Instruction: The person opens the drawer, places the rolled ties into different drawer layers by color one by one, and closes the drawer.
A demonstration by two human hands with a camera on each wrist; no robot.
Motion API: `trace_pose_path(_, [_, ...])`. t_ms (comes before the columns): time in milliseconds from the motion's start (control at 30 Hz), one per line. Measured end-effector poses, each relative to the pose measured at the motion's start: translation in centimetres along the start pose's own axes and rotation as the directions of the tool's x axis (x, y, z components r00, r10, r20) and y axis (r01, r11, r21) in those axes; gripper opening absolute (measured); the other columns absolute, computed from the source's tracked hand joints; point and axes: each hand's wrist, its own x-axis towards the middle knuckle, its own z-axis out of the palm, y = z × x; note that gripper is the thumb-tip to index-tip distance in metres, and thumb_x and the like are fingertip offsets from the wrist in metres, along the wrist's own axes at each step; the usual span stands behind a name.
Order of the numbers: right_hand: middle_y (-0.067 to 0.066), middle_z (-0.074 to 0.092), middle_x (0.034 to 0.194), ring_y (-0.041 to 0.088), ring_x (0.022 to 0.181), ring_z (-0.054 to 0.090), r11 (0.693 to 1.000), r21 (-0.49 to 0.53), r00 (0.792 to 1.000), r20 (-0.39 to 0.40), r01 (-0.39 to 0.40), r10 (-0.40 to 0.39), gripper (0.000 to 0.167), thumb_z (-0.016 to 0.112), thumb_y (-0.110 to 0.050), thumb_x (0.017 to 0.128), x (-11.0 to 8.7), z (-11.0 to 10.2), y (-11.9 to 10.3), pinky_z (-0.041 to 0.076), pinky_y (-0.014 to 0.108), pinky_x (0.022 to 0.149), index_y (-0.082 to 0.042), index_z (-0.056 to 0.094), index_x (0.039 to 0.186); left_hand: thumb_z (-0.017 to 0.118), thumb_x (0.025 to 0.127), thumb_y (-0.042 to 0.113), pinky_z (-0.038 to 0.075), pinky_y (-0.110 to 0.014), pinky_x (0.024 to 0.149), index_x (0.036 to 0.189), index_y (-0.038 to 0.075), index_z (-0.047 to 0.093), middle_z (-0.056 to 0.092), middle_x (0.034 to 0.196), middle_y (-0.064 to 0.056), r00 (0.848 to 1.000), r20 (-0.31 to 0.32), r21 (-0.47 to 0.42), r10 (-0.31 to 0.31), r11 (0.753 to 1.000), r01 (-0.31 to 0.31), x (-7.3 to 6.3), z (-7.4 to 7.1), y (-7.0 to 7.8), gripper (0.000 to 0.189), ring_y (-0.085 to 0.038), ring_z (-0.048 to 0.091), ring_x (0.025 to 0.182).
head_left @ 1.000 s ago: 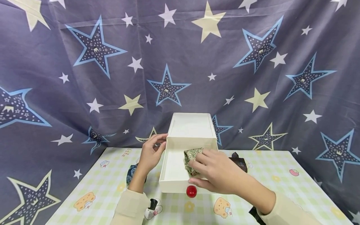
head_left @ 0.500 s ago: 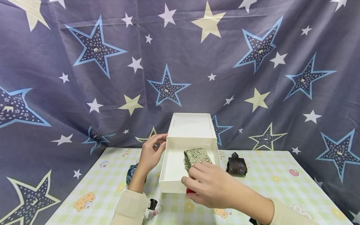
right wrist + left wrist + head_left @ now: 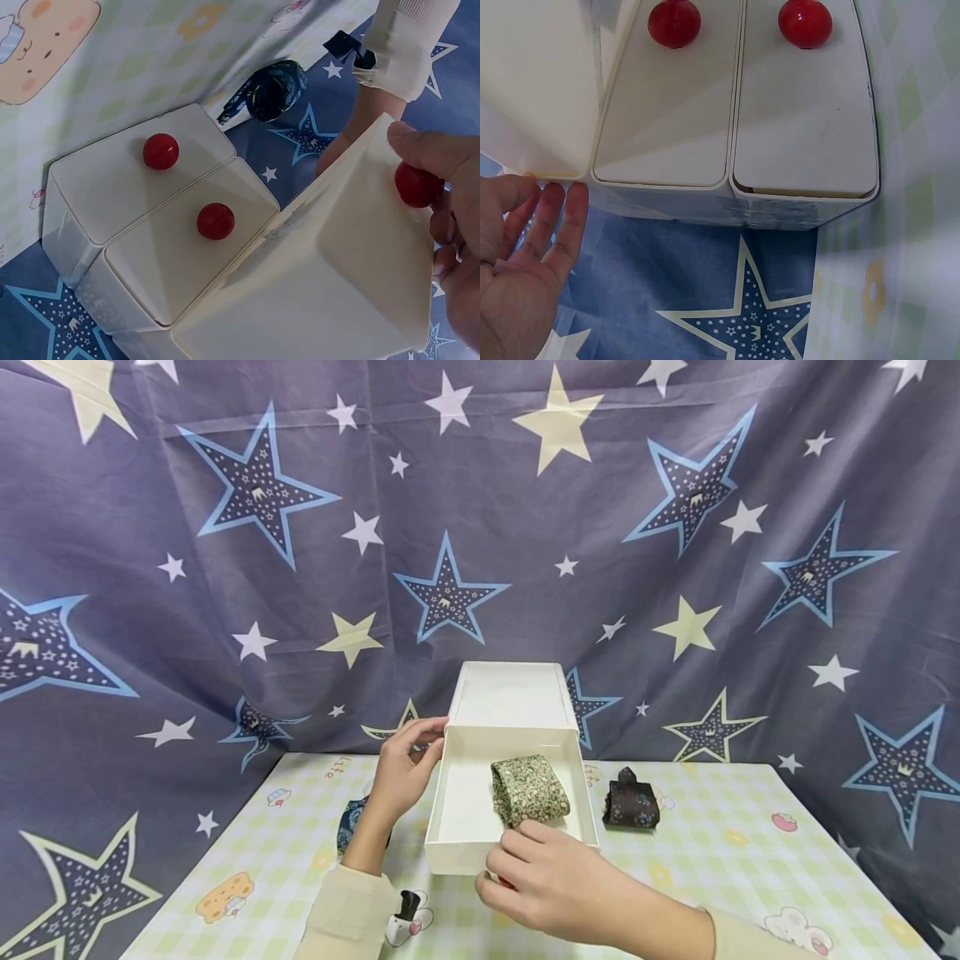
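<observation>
A white drawer (image 3: 459, 858) is pulled out of the top of a white cabinet (image 3: 513, 695). Inside it, towards the right, lies a rolled green floral tie (image 3: 531, 787). My right hand (image 3: 566, 887) is at the drawer's front, thumb and curled fingers round its red knob (image 3: 418, 184), which the hand mostly hides in the head view. My left hand (image 3: 401, 775) touches the cabinet's left edge with nearly straight fingertips, as the left wrist view shows. Below the pulled-out drawer, the wrist views show two shut drawers (image 3: 664, 112), each with a red knob.
A rolled dark brown floral tie (image 3: 632, 803) lies on the table right of the cabinet. To the left, a rolled navy patterned tie (image 3: 351, 823) is partly hidden behind my left forearm. A checked cloth (image 3: 247, 835) covers the table, and a star-printed curtain (image 3: 480, 510) hangs behind.
My right hand has left the green tie, drawn back towards me and closed round the drawer's red knob. The drawer and my left hand have hardly moved.
</observation>
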Motion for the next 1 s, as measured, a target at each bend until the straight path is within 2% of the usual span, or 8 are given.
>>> trace_pose_path(233, [-0.005, 0.054, 0.090, 0.014, 0.078, 0.048, 0.997, -0.070, 0.999, 0.033, 0.020, -0.017, 0.024, 0.044, -0.014, 0.106, -0.18, 0.17, -0.13, 0.041, 0.025, 0.069, -0.017, 0.063, 0.092, 0.065, 0.094, -0.013, 0.061, -0.020, 0.076, 0.124, -0.009, 0.066, 0.066, 0.119, -0.022, 1.000, -0.004, -0.001, -0.002, 1.000, 0.002, -0.10, -0.06, 0.05, 0.031, -0.037, 0.069, 0.099])
trace_pose_path(433, [-0.004, 0.053, 0.090, 0.014, 0.078, 0.047, 0.997, -0.082, 0.999, 0.036, 0.013, -0.010, 0.025, 0.043, -0.012, 0.106, -0.27, 0.29, -0.38, 0.041, 0.025, 0.069, -0.017, 0.063, 0.092, 0.066, 0.094, -0.013, 0.061, -0.021, 0.076, 0.124, -0.008, 0.067, 0.066, 0.118, -0.021, 1.000, -0.011, 0.014, -0.004, 1.000, 0.004, -0.20, -0.07, -0.01, 0.031, -0.034, 0.070, 0.099])
trace_pose_path(700, [-0.002, 0.054, 0.089, 0.014, 0.077, 0.048, 0.994, -0.106, 1.000, 0.004, 0.017, -0.016, 0.028, 0.040, -0.009, 0.107, 0.10, 0.20, -0.38, 0.042, 0.024, 0.068, -0.014, 0.062, 0.090, 0.065, 0.094, -0.012, 0.064, -0.032, 0.076, 0.124, -0.008, 0.067, 0.066, 0.118, -0.021, 1.000, -0.011, 0.007, -0.013, 1.000, 0.013, -0.22, -0.02, 0.09, 0.031, -0.034, 0.070, 0.100])
trace_pose_path(1000, [-0.001, 0.053, 0.087, 0.014, 0.075, 0.047, 0.995, -0.101, 1.000, 0.015, -0.020, 0.021, 0.032, 0.036, -0.004, 0.107, 0.11, 0.07, -0.06, 0.043, 0.023, 0.066, -0.010, 0.063, 0.091, 0.065, 0.094, -0.013, 0.064, -0.030, 0.077, 0.124, -0.008, 0.067, 0.067, 0.117, -0.020, 1.000, -0.011, 0.003, 0.000, 1.000, 0.000, 0.01, 0.09, 0.11, 0.031, -0.035, 0.070, 0.099])
